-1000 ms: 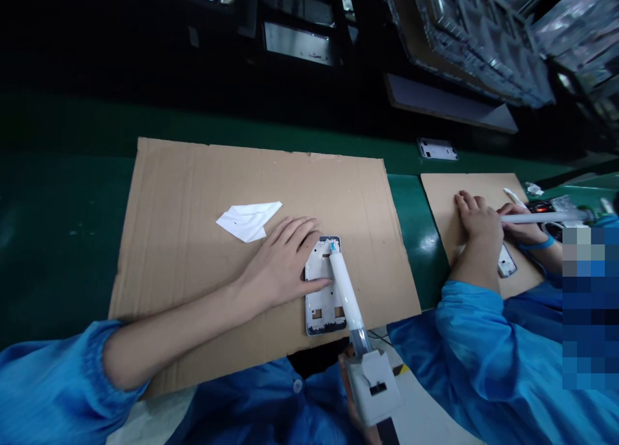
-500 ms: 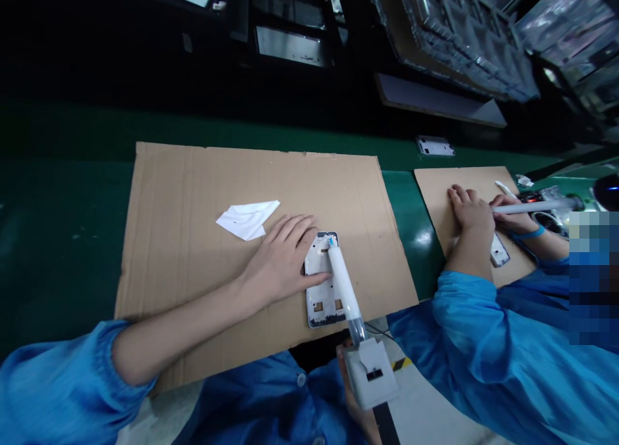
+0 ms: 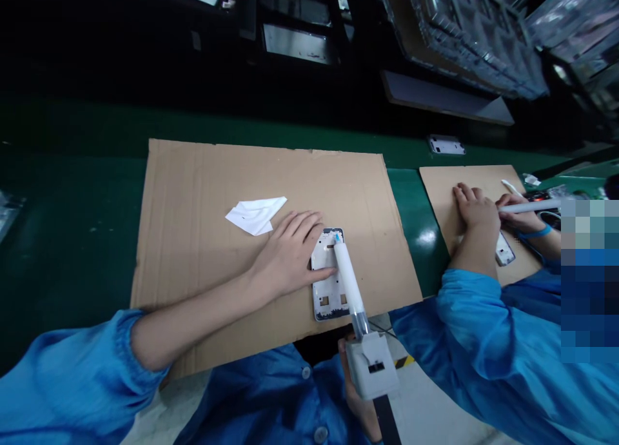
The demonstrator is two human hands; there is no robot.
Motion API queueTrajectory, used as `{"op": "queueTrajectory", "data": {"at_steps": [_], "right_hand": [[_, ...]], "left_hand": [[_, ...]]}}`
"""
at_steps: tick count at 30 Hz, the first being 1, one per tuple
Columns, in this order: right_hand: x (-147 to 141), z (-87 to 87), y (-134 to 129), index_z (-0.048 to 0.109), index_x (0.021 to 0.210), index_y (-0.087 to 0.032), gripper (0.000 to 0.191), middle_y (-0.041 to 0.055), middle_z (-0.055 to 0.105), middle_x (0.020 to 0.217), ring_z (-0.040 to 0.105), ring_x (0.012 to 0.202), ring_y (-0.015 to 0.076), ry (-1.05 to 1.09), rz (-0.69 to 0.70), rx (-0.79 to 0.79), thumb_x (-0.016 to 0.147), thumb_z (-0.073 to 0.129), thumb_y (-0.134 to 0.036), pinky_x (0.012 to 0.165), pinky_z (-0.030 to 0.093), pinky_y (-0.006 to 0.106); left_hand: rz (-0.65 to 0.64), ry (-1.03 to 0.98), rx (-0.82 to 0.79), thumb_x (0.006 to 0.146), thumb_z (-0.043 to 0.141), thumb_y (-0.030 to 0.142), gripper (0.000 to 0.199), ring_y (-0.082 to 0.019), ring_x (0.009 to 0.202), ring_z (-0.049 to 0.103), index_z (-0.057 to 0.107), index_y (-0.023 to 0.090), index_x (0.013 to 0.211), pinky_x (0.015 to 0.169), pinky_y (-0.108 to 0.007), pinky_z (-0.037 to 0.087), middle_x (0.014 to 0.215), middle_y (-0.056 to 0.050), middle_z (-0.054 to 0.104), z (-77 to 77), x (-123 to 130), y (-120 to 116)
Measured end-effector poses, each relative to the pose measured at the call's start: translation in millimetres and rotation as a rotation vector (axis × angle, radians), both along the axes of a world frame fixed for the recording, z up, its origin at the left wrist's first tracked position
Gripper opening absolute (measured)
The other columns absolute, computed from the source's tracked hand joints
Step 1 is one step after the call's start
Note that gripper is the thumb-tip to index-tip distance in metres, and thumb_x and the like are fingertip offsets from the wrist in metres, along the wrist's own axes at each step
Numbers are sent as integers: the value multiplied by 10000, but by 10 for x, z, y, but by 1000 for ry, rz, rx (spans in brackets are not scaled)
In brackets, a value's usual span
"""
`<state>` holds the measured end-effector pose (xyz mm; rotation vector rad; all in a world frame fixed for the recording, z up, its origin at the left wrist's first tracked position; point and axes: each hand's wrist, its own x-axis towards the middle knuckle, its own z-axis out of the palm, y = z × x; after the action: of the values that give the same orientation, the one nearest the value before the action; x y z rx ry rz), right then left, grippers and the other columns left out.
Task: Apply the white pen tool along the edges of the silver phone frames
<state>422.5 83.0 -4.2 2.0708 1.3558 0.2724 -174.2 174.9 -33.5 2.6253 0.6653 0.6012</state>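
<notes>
A white phone-sized frame (image 3: 324, 258) with dark edges and square cutouts lies on a brown cardboard sheet (image 3: 193, 193). My left hand (image 3: 290, 255) rests at its left side, fingers on the cardboard and frame edge, thumb stretched across the frame. A white pen-like tool (image 3: 349, 280) has its blue tip at the frame's upper part. Its lower end joins a grey-white block (image 3: 372, 366). Behind that block is my right hand (image 3: 356, 393), wrapped round the tool and mostly hidden. Up and left of the left hand lies a folded white cloth or paper (image 3: 256, 215).
A co-worker's hands (image 3: 476, 213) work on another cardboard sheet (image 3: 440, 200) at the right, close to my sheet. Another frame (image 3: 447, 144) lies on the green table (image 3: 411, 238) behind. Plastic trays (image 3: 474, 39) are stacked at the back right.
The whole view has shifted slightly, moving the scene right and a little up. Both hands and the tool keep nearly the same position relative to the frame.
</notes>
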Motion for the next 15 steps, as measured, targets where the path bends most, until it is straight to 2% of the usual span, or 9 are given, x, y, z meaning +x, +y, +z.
{"op": "queueTrajectory", "data": {"at_steps": [4, 8, 11, 13, 15], "right_hand": [[-41, 31, 3, 496, 1785, -135, 777, 103, 301, 1897, 462, 1543, 332, 10, -30, -19, 1139, 70, -203, 1094, 598, 509], [-167, 78, 46, 508, 1771, -112, 763, 145, 331, 1878, 468, 1537, 356, 37, -22, 3, 1137, 95, -212, 1102, 578, 529], [-377, 96, 221, 509, 1756, -96, 709, 193, 377, 1847, 441, 1573, 355, 75, 96, 38, 1130, 188, -185, 1217, 504, 538], [-548, 96, 441, 516, 1731, -75, 658, 221, 429, 1807, 422, 1590, 338, 105, 223, 52, 1136, 255, -184, 1325, 409, 526], [-697, 95, 739, 598, 1635, -74, 596, 209, 502, 1744, 428, 1573, 308, 131, 346, 28, 1161, 263, -211, 1403, 307, 487]], "left_hand": [[5, 2, -17, 1064, 645, 768, 815, -401, 1611, 511, 581, 136, 1574, 1413, -619, 330, 1701, -216, 573, -1, 1, -8], [1, 7, 1, 1073, 633, 777, 819, -403, 1626, 502, 587, 120, 1560, 1417, -614, 330, 1706, -225, 568, 8, -4, -13], [0, -3, -2, 1076, 625, 779, 811, -409, 1615, 515, 585, 133, 1564, 1404, -634, 351, 1701, -221, 575, 9, -5, -8], [0, -10, -12, 1074, 623, 781, 811, -411, 1607, 522, 581, 142, 1572, 1399, -647, 356, 1695, -217, 581, 7, -3, -4], [2, -8, -13, 1071, 624, 789, 823, -410, 1603, 526, 581, 137, 1572, 1400, -643, 357, 1692, -216, 584, 8, 0, 0]]}}
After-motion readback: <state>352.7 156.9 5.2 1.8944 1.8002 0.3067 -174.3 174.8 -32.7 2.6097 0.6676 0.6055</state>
